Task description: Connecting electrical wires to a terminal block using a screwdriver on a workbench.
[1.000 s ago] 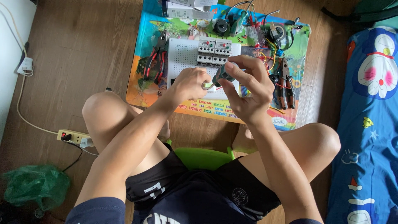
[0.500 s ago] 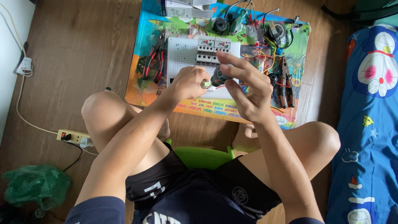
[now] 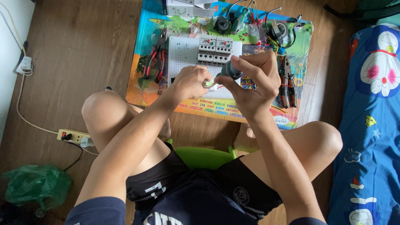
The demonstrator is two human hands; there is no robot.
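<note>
My right hand (image 3: 252, 81) grips a grey-handled screwdriver (image 3: 228, 71), its tip pointing toward my left hand. My left hand (image 3: 192, 81) pinches a small pale green part (image 3: 208, 84) over a white perforated board (image 3: 183, 54). Two white circuit breakers (image 3: 216, 49) are mounted at the top of that board. The board lies on a colourful printed mat (image 3: 143, 79) on the wooden floor. What the screwdriver tip touches is hidden by my fingers.
Red-handled pliers (image 3: 154, 62) lie left of the board, more pliers (image 3: 286, 79) to its right, and wires and small parts (image 3: 266, 31) along the mat's far edge. A power strip (image 3: 75, 136) and a green bag (image 3: 35, 185) are at left. Blue cartoon bedding (image 3: 371, 125) lies at right.
My right hand opened its fingers briefly, then closed again around the screwdriver handle and turned. My left hand stayed in place on the small part.
</note>
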